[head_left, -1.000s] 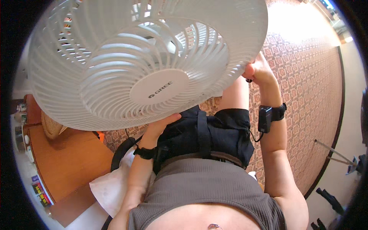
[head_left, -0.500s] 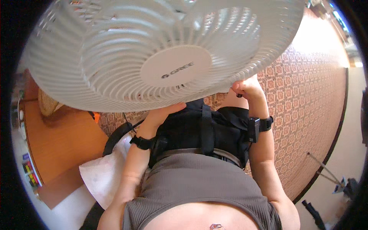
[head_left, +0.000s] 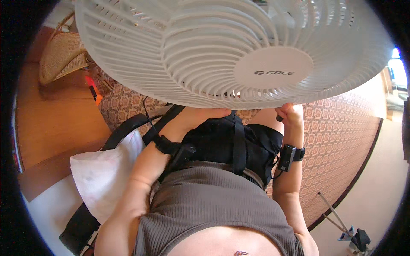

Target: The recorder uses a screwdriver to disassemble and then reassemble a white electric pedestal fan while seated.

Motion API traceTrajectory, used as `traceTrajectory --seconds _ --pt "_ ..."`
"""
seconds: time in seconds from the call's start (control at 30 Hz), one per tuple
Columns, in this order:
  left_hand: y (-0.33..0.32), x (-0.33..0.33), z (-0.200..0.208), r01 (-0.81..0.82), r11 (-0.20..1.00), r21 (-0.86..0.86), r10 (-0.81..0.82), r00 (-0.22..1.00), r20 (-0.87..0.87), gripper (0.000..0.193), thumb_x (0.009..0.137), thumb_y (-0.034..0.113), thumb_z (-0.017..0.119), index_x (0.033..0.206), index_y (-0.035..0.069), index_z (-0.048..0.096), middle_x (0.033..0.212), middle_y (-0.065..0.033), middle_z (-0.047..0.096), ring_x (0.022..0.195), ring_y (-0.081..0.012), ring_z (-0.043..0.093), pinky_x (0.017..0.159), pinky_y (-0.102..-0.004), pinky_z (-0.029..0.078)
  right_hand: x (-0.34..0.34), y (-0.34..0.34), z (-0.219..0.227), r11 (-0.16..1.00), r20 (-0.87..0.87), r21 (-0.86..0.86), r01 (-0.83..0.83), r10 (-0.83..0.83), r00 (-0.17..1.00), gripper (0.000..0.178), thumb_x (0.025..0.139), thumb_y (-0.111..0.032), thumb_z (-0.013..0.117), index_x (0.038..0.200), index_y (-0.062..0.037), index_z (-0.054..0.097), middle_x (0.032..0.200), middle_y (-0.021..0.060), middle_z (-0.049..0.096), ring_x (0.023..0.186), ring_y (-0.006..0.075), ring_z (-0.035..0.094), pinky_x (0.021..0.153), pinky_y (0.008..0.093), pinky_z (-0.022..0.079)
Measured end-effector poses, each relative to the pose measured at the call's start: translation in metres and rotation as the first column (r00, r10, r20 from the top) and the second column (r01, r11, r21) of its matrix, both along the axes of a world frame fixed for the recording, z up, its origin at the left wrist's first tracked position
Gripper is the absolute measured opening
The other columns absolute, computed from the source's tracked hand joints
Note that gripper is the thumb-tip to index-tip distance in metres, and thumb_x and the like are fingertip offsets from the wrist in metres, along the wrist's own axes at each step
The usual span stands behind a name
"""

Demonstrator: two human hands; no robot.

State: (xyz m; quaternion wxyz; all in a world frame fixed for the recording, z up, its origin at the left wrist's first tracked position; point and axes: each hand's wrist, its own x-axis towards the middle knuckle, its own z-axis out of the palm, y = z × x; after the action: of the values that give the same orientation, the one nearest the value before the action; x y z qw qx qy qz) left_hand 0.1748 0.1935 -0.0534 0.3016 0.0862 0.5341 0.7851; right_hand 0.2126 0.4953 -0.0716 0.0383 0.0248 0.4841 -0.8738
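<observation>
A white electric fan [head_left: 273, 64] fills the upper part of the view, its ribbed round grille and smooth centre disc tilted toward me. My left hand [head_left: 200, 116] is at the fan's lower rim, its thumb showing along the edge; the other fingers are hidden behind the fan. Farther right, my right hand [head_left: 292, 114] grips by the lower rim with bent fingers. A small dark piece [head_left: 279, 118] shows beside those fingers, too small to name. The fan's back and any stand are out of sight.
On the left stand an orange-brown wooden table [head_left: 51, 136] and a woven cane chair [head_left: 62, 55]. A white cloth [head_left: 104, 170] hangs over a black curved armrest [head_left: 124, 130]. Patterned floor [head_left: 337, 132] extends to the wall, where a thin-legged stand [head_left: 335, 213] appears at lower right.
In the picture, the fan has shifted right and its face now sits more level. Both hands stay at its lower rim. More of the cane chair shows on the left.
</observation>
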Motion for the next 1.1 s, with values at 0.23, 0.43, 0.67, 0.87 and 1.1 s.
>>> traceTrajectory --seconds 0.23,0.43,0.67,0.87,1.1 --pt "-0.001 -0.003 0.015 0.098 0.990 -0.101 -0.106 0.991 -0.085 0.048 0.075 0.000 0.075 0.121 0.003 0.059 0.116 -0.0045 0.062 0.106 -0.0160 0.057 0.091 -0.0308 0.048 0.003 -0.006 0.003 1.000 -0.029 0.003 0.031 -0.031 0.999 0.063 0.071 -0.022 0.083 0.118 0.0007 0.048 0.084 0.0062 0.058 0.041 0.0052 0.034 0.034 0.0184 0.024" --pt "0.006 -0.006 0.012 0.075 0.987 -0.142 -0.092 0.989 -0.117 0.044 0.076 0.004 0.077 0.117 0.003 0.063 0.113 -0.0041 0.065 0.104 -0.0158 0.058 0.092 -0.0312 0.046 0.002 -0.007 -0.010 0.998 -0.076 -0.044 0.048 -0.052 0.996 0.061 0.073 -0.021 0.081 0.121 -0.0004 0.048 0.098 0.0079 0.059 0.049 0.0033 0.039 0.034 0.0159 0.025" --pt "0.001 -0.011 0.005 0.042 0.979 -0.198 -0.083 0.976 -0.202 0.044 0.076 0.006 0.077 0.117 0.005 0.063 0.112 -0.0036 0.065 0.103 -0.0162 0.058 0.091 -0.0311 0.047 0.000 0.003 -0.033 0.999 -0.077 0.032 -0.002 0.004 0.997 0.068 0.069 -0.023 0.084 0.122 0.0010 0.048 0.095 0.0091 0.060 0.043 0.0048 0.035 0.037 0.0178 0.024" --pt "-0.008 -0.017 -0.009 0.037 0.991 -0.127 -0.046 0.997 -0.069 0.043 0.075 0.007 0.078 0.115 0.005 0.063 0.111 -0.0039 0.065 0.103 -0.0163 0.059 0.090 -0.0311 0.048 -0.003 -0.015 -0.042 0.970 -0.233 0.146 0.197 -0.160 0.959 0.072 0.069 -0.033 0.086 0.121 -0.0003 0.048 0.086 0.0045 0.058 0.043 0.0058 0.034 0.039 0.0196 0.026" --pt "-0.009 -0.023 -0.015 -0.043 0.988 -0.150 0.014 0.981 -0.192 0.048 0.071 0.007 0.082 0.115 0.005 0.063 0.108 -0.0041 0.066 0.099 -0.0156 0.060 0.085 -0.0308 0.050 -0.005 -0.017 -0.027 0.981 -0.079 0.166 0.105 -0.093 0.993 0.071 0.069 -0.035 0.085 0.120 -0.0015 0.048 0.083 0.0039 0.058 0.042 0.0061 0.033 0.037 0.0196 0.022"
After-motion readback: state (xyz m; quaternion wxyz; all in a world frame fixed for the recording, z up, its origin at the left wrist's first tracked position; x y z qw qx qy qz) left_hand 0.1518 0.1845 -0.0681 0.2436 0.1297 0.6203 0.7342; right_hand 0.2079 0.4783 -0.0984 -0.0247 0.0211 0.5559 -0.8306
